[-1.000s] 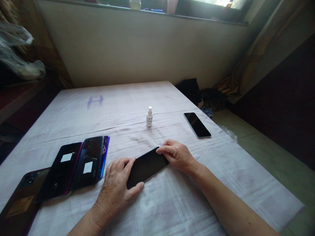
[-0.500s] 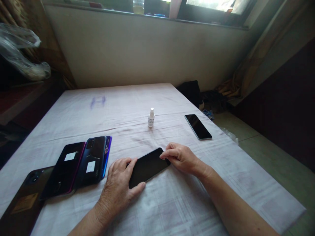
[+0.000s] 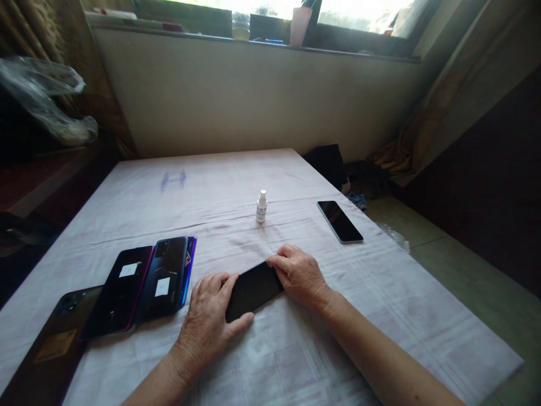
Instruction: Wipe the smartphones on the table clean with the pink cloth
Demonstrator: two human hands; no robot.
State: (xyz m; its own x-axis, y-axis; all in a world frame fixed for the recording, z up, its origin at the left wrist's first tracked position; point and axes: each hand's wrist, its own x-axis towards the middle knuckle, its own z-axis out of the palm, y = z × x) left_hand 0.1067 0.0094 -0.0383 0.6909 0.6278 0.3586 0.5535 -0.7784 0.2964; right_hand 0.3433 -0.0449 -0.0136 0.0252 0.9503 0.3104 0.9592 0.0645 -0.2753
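Right hand [image 3: 302, 275] shifted farther over phone [image 3: 254, 290], grip unclear; left hand [image 3: 210, 305] clasps it; pale tablecloth [image 3: 228, 183], window [image 3: 363, 20].

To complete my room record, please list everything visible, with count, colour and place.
Table: 1, pale cloth, centre
Middle phone: 1, black, table's front
Overlapping phones: at least 4, dark and blue, table's left
Labels: 2, white, on overlapping phones
Right phone: 1, black, table's right
Bottle: 1, white, table's middle
Plastic bag: 1, clear, far left
Window: 1, bright, top
Jar: 1, yellowish, window
Cup: 1, pink, window
Wall: 1, greyish, behind table
Curtains: 2, brownish, both sides
Floor: 1, greenish, right
Other things: too unclear
Left hand: 1, bare, grip on middle phone
Right hand: 1, bare, at middle phone
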